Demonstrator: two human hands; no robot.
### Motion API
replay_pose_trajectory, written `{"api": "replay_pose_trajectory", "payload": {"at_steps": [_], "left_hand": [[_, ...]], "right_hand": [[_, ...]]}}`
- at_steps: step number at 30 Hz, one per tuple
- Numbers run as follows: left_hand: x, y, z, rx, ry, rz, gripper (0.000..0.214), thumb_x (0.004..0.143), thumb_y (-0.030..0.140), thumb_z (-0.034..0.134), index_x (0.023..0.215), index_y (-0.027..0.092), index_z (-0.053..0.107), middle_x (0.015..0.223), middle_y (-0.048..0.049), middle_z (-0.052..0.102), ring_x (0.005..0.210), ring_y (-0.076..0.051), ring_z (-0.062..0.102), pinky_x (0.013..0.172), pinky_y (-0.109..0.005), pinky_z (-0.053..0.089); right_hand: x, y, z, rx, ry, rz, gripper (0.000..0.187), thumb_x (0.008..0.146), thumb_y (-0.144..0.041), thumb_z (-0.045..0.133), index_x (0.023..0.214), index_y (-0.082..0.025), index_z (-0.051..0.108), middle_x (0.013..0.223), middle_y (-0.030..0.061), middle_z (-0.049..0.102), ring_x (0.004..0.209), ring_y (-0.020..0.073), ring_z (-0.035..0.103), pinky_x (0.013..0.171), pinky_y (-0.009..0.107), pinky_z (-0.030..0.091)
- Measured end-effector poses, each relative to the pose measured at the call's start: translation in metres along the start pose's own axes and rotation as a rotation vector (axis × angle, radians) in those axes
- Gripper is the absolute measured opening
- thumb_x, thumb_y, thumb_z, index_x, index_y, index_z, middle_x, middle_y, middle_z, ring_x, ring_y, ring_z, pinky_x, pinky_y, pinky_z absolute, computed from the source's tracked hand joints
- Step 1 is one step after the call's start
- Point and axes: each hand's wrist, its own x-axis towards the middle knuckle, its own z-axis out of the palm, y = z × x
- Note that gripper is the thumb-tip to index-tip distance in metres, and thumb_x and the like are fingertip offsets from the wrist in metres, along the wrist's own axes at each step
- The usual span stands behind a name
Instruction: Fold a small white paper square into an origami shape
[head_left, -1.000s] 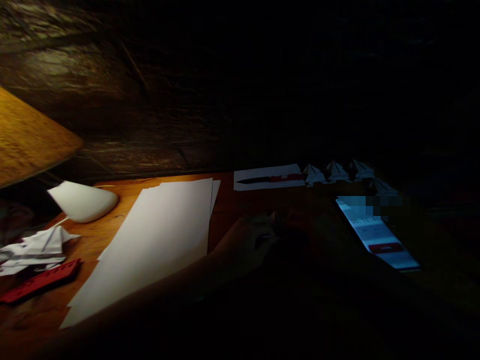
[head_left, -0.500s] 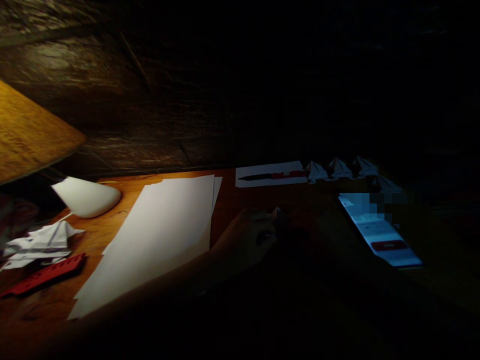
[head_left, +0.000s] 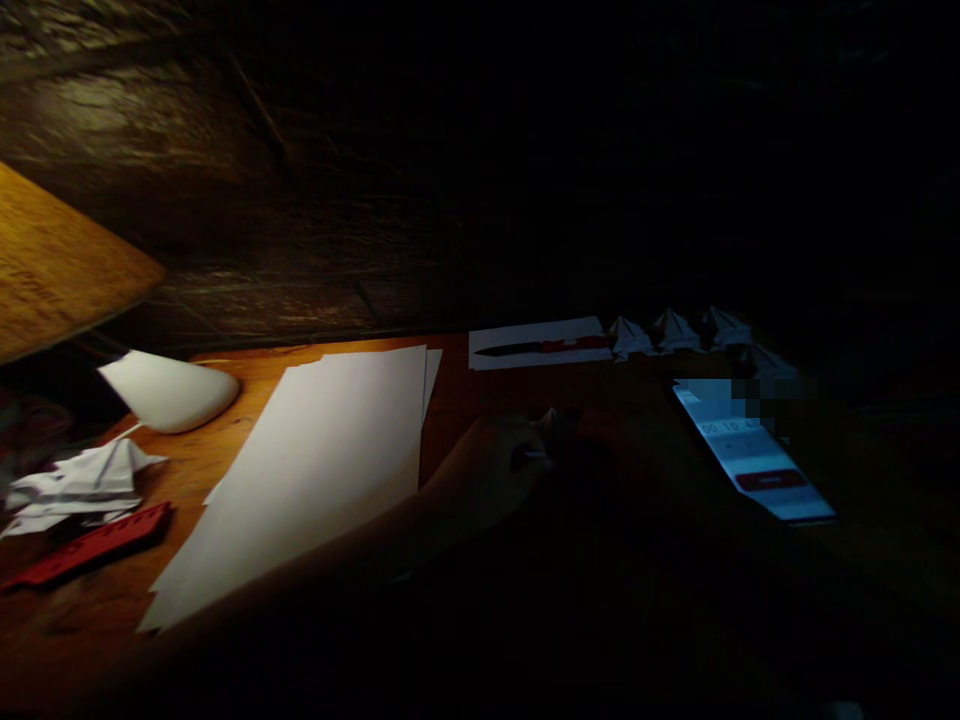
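Observation:
My left hand reaches in over the wooden table, its fingers closed around a small piece of folded paper. Only the pointed tip of this folded paper stands out clearly above the fingers. My right hand is a faint reddish shape just to the right of it, so dark that its fingers cannot be made out. Left of my hands lie sheets of white paper, overlapping each other, with my left forearm crossing their lower edge.
A knife with a red handle rests on a smaller paper at the back, beside several folded paper shapes. A lit phone lies right. At left are a lamp, crumpled folded paper and a red ruler-like object.
The view has shifted slightly. My left hand stays on the folded paper, whose tip sits a little lower between the fingers and appears slightly turned.

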Motion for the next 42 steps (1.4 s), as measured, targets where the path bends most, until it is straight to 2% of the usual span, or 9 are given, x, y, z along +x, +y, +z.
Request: {"api": "replay_pose_trajectory", "payload": {"at_steps": [5,11,19,24,28,31,34,37,42], "left_hand": [[0.002,0.003,-0.004,0.086,-0.015,-0.072,0.004,0.08,0.023,0.071,0.08,0.019,0.072,0.083,-0.0001,0.069,0.072,-0.013,0.061,0.062,-0.025,0.039],[0.005,0.003,-0.005,0.115,-0.026,-0.124,0.009,0.079,0.03,0.072,0.08,0.021,0.073,0.079,-0.0006,0.068,0.067,-0.013,0.057,0.057,-0.026,0.036],[0.008,0.002,-0.006,0.157,-0.024,-0.102,0.01,0.079,0.031,0.073,0.078,0.021,0.073,0.084,-0.0019,0.068,0.07,-0.014,0.059,0.06,-0.027,0.038],[0.019,-0.004,-0.007,0.033,-0.183,-0.216,0.013,0.078,0.029,0.069,0.075,0.016,0.069,0.071,-0.001,0.067,0.064,-0.013,0.059,0.059,-0.025,0.039],[0.033,0.0,-0.012,0.126,-0.275,-0.278,0.016,0.074,0.029,0.07,0.065,0.016,0.067,0.063,0.0008,0.062,0.059,-0.012,0.056,0.055,-0.024,0.035],[0.044,0.009,-0.019,0.213,-0.36,-0.31,0.016,0.07,0.029,0.075,0.067,0.016,0.067,0.056,0.0031,0.055,0.056,-0.011,0.052,0.053,-0.023,0.032],[0.052,0.02,-0.025,0.267,-0.411,-0.363,0.016,0.07,0.028,0.077,0.07,0.015,0.066,0.059,0.0021,0.057,0.058,-0.012,0.053,0.055,-0.023,0.034],[0.057,0.029,-0.028,0.278,-0.445,-0.373,0.015,0.07,0.022,0.076,0.065,0.015,0.064,0.059,0.0012,0.057,0.058,-0.013,0.053,0.055,-0.024,0.035],[0.06,0.035,-0.028,0.279,-0.466,-0.345,0.016,0.071,0.023,0.075,0.063,0.014,0.065,0.057,0.0014,0.055,0.056,-0.012,0.05,0.055,-0.025,0.033]], "right_hand": [[0.003,0.013,0.013,0.074,0.075,0.019,0.017,0.09,-0.023,0.06,0.093,-0.021,0.077,0.093,0.0058,0.074,0.084,0.0192,0.066,0.073,0.028,0.047],[0.01,0.033,0.027,0.136,0.06,0.07,0.012,0.084,-0.025,0.067,0.089,-0.023,0.078,0.089,0.0055,0.075,0.079,0.02,0.067,0.071,0.029,0.048],[0.018,0.037,0.024,0.184,0.001,0.008,0.014,0.082,-0.027,0.066,0.083,-0.021,0.079,0.086,0.0046,0.076,0.077,0.0191,0.067,0.064,0.026,0.045],[0.023,0.032,0.018,0.195,-0.019,0.13,0.016,0.082,-0.03,0.067,0.083,-0.02,0.079,0.084,0.0047,0.076,0.071,0.018,0.066,0.059,0.025,0.042],[0.031,0.022,0.002,0.148,-0.172,0.158,0.017,0.082,-0.033,0.069,0.08,-0.019,0.078,0.076,0.0043,0.074,0.062,0.0157,0.064,0.055,0.025,0.04],[0.039,0.017,-0.007,0.079,-0.165,0.18,0.022,0.085,-0.036,0.071,0.08,-0.015,0.077,0.074,0.0044,0.072,0.068,0.0165,0.066,0.061,0.026,0.045],[0.045,0.015,-0.011,0.063,-0.11,0.152,0.03,0.096,-0.04,0.059,0.097,-0.012,0.073,0.093,0.005,0.071,0.087,0.0195,0.068,0.076,0.031,0.053],[0.046,0.015,-0.012,0.07,-0.077,0.136,0.033,0.099,-0.04,0.056,0.116,-0.014,0.065,0.115,0.0063,0.066,0.101,0.0235,0.066,0.085,0.04,0.057],[0.04,0.017,-0.017,0.09,-0.014,0.123,0.034,0.099,-0.039,0.056,0.119,-0.013,0.065,0.121,0.0055,0.064,0.107,0.028,0.064,0.088,0.042,0.056]]}}
